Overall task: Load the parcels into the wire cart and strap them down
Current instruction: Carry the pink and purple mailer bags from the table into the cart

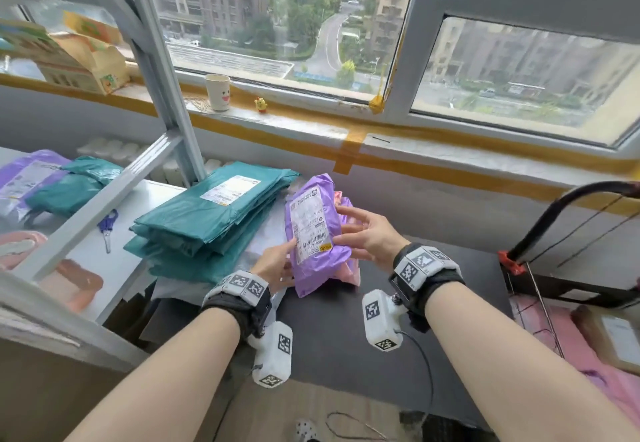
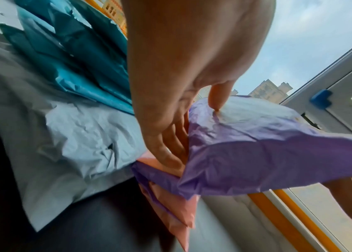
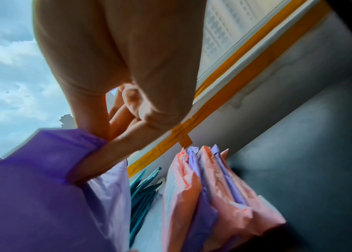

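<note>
Now I hold a purple plastic mailer parcel [image 1: 313, 225] at the centre of the head view, my left hand [image 1: 275, 263] pinching its near left edge and my right hand [image 1: 367, 234] gripping its right side. Its long axis runs from the near edge up toward the window, white label facing up. It sits above a stack of pink and purple mailers [image 3: 218, 191] on the dark surface [image 1: 346, 337]. A wire cart [image 1: 540, 289] stands at right.
</note>
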A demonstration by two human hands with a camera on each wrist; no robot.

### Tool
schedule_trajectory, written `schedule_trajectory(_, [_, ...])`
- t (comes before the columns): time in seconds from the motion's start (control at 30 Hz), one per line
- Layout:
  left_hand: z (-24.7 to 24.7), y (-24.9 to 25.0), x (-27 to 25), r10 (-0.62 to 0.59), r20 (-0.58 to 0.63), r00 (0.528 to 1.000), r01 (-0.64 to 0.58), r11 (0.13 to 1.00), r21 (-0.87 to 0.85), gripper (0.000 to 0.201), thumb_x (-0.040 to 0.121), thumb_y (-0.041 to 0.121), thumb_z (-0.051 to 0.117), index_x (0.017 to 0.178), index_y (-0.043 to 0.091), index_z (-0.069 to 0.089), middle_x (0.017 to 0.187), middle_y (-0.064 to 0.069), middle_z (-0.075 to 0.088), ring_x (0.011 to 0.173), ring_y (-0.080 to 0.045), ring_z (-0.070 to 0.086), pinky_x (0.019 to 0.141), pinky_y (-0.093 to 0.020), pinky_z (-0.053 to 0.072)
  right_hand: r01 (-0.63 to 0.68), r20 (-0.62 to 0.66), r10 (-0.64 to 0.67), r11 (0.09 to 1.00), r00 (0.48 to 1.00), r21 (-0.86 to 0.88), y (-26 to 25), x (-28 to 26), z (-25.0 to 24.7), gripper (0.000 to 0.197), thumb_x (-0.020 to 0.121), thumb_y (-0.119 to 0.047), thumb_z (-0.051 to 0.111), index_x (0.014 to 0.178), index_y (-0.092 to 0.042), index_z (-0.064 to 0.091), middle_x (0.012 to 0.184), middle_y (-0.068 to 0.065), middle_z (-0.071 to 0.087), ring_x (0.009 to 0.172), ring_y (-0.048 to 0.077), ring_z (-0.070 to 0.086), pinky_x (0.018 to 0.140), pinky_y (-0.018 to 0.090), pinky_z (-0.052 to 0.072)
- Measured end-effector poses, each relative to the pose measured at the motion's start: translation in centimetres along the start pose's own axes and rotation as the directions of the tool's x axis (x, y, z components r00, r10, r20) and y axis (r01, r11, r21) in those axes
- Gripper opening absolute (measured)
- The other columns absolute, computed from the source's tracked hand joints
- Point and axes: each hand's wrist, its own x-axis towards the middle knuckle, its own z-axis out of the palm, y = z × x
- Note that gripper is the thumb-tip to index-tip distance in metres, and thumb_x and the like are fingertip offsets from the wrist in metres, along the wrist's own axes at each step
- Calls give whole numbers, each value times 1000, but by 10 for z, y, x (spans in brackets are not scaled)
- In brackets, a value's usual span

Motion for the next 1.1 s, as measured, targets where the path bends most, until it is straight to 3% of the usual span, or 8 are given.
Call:
schedule_trajectory(0.17, [21,-26,-32,22,95,995,-23,1000,4,20,91,11,55,111,9,55,111,-14,63,86,-23,59,65,-31,49,27,-123,-23,999,992,27,26,-67,-24,63,78,16,64,133,-12,49,107,20,66,72,17,70,68,28,59])
schedule_trajectory(0.27, [40,-36,-49,44,146,988,-55,996,73,6,87,3,59,89,9,59,96,-10,64,80,-22,59,67,-30,47,11,-199,-4,999,980,36,42,-105,-45,61,79,12,65,133,-11,48,107,20,66,74,19,69,71,28,59])
schedule_trajectory(0.33, [59,-42,-57,63,184,981,-86,989,120,5,84,1,63,86,5,62,88,-9,65,73,-20,59,65,-29,47,7,-254,4,999,967,46,51,-127,-61,62,79,9,67,135,-11,47,112,23,65,81,23,68,74,31,59])
schedule_trajectory(0.5, [123,-62,-67,111,279,954,-180,955,235,25,79,-7,67,102,0,61,89,-11,67,76,-22,64,67,-31,52,15,-378,10,998,926,63,76,-184,-113,65,79,7,68,136,-10,43,111,21,65,83,22,67,73,30,58])
schedule_trajectory(0.57, [148,-69,-70,87,313,946,-177,947,270,37,78,-7,68,113,-3,56,101,-17,67,83,-28,65,75,-37,55,10,-399,16,998,917,65,87,-201,-134,66,79,10,67,137,-9,41,112,22,65,86,24,67,75,31,58])
schedule_trajectory(0.73, [242,-101,-82,59,391,919,-193,930,312,45,77,-6,70,118,-1,51,115,-17,62,88,-28,64,75,-37,57,18,-483,25,996,875,83,121,-247,-216,68,77,16,64,138,-5,41,116,28,62,92,30,66,76,36,58])
schedule_trajectory(0.83, [307,-126,-90,46,417,908,-205,916,345,48,77,-6,70,120,0,51,116,-15,61,93,-29,65,69,-34,58,-14,-515,59,996,855,90,144,-275,-276,67,76,15,66,136,-4,44,113,26,64,103,36,65,86,47,54])
schedule_trajectory(1.1, [496,-214,-111,-7,371,928,-141,919,369,43,77,-6,70,116,7,53,98,-14,67,93,-30,65,82,-43,54,-111,-499,119,993,858,44,199,-351,-456,72,73,17,68,136,-6,43,116,25,62,107,36,62,90,52,51])
